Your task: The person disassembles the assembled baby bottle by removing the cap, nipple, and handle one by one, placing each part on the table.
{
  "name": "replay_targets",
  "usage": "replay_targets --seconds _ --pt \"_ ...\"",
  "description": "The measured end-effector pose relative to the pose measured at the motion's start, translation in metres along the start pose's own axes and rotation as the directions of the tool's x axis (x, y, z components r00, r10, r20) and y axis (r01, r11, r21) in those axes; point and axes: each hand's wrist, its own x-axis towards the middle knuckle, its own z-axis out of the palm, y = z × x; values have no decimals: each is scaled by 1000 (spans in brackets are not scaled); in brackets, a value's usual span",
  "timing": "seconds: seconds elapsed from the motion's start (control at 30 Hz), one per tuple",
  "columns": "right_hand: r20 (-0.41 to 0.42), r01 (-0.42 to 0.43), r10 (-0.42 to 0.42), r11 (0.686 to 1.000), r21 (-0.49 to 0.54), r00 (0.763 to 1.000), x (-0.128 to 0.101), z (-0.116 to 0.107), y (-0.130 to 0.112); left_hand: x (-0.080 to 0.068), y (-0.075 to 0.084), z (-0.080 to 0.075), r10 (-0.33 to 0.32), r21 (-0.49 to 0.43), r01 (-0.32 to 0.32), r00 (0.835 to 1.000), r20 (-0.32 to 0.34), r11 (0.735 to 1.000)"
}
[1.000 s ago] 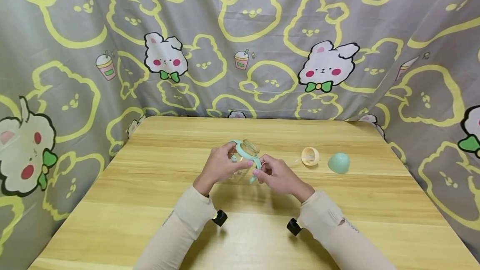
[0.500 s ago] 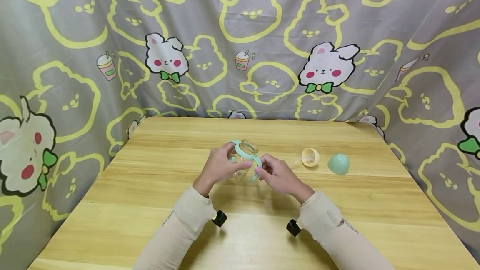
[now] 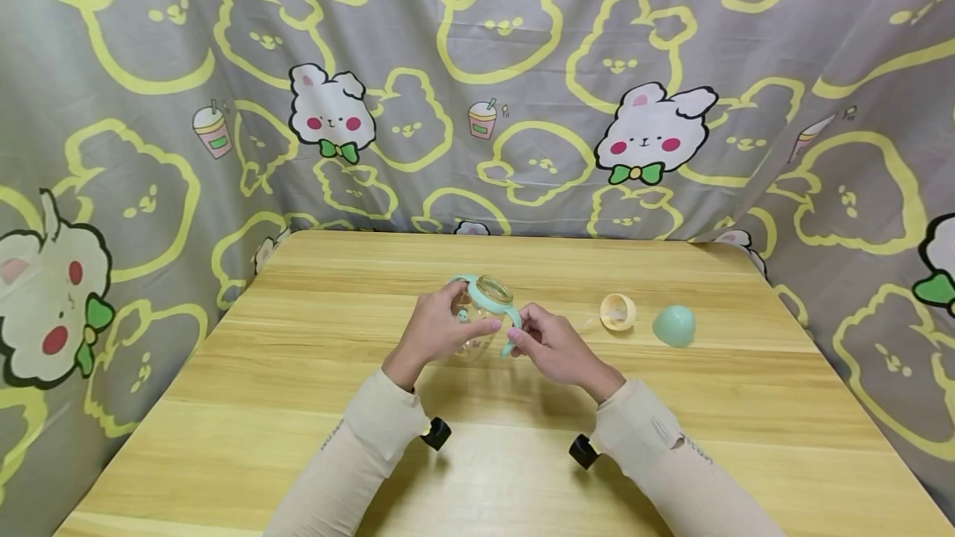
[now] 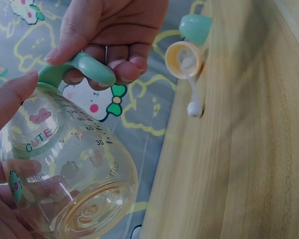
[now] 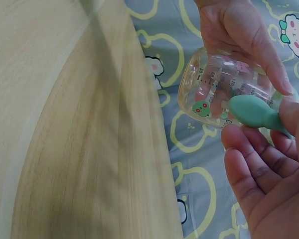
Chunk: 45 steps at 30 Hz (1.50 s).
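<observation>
Grey cloth printed with yellow rabbit outlines and white bunnies hung behind and beside your wooden table (image 3: pixel 298 371). You held a clear glass baby bottle (image 3: pixel 477 326) just above the middle of the table, tilted, its open mouth turned up and away from you. Printed measuring marks and small cartoon figures ran along its side, plain in both wrist views.

Your left hand (image 3: pixel 433 330) wrapped around the body of the bottle, fingers curled against the glass and the thumb pressing from the near side. A mint-green handle ring (image 3: pixel 488 298) sat around the neck. Your right hand (image 3: pixel 548 346) pinched one green handle (image 3: pixel 513 330) of that ring between thumb and fingertips; the left wrist view showed the thumb on top and the fingers tucked beneath it. Both hands were close together, almost touching over the bottle.

To the right, well apart from your hands, a cream-coloured collar (image 3: pixel 618 312) lay on the table, with a thin straw and a small white weight reaching from it in the left wrist view. Just beside it, further right, rested a mint-green cap (image 3: pixel 675 326). Your sleeves were pale beige.
</observation>
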Motion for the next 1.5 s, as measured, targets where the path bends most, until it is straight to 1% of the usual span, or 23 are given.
replay_targets --seconds 0.2,0.33,0.43,0.77,0.97,1.17,1.27,1.4,1.5 --pt "-14 -26 25 1000 -11 1000 0 0 -6 0 -1 0 3 -12 -3 1000 -1 1000" --pt "-11 -21 21 1000 -7 1000 -4 -3 -28 0 -1 0 -3 -19 3 1000 8 1000" --pt "-14 -2 2 1000 -7 1000 -5 -6 -40 0 -1 0 -10 -15 10 1000 7 1000" --pt "-41 12 -13 1000 -20 999 -6 -5 -41 -1 -1 0 -5 19 6 1000 -12 1000" --pt "-71 19 -22 999 -42 997 -7 -4 -43 -1 -2 0 16 17 -16 1000 -16 1000" --pt "-84 26 -28 999 -33 996 -6 -3 -44 -1 -1 1 13 14 -13 1000 -28 1000" --pt "-93 22 -25 999 -35 995 -6 -2 -45 -1 0 1 13 6 -13 999 -31 1000" --pt "-98 21 -25 999 -42 995 -5 -2 -45 -1 0 2 12 -37 -13 999 -32 999" --pt "-100 28 -32 998 -48 995 -5 -2 -44 -1 1 2 13 -53 -14 999 -30 998"
